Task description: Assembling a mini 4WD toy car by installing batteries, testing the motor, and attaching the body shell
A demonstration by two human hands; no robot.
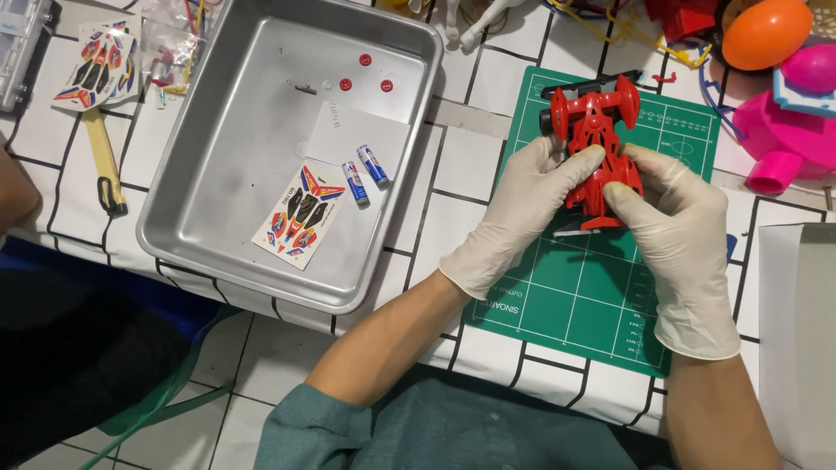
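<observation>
So the red toy car body (pixel 599 144) sits right of centre in the upper half of the frame, held up over a green cutting mat (pixel 592 296) by both gloved hands. The left hand (pixel 522 213) wraps its fingers onto the left side of the shell, thumb pressed up against the middle, and the right hand (pixel 675 235) pinches the lower right side with thumb and fingers closed on the plastic. Both are in pale latex gloves. A small black part shows at the car's upper left edge, can't tell what it is exactly. Just left of the mat there's a big metal tray (pixel 218 218) taking up the upper middle of the frame, with a sticker sheet (pixel 300 216) lying in it, two small batteries (pixel 364 173) beside that, a white paper slip (pixel 355 132) and some little red round bits (pixel 366 77) near the top. Far upper left: another sticker sheet (pixel 97 63) and a yellow-handled tool (pixel 104 161). Upper right corner has an orange egg-shaped thing (pixel 765 33) and pink plastic toy pieces (pixel 788 130).
</observation>
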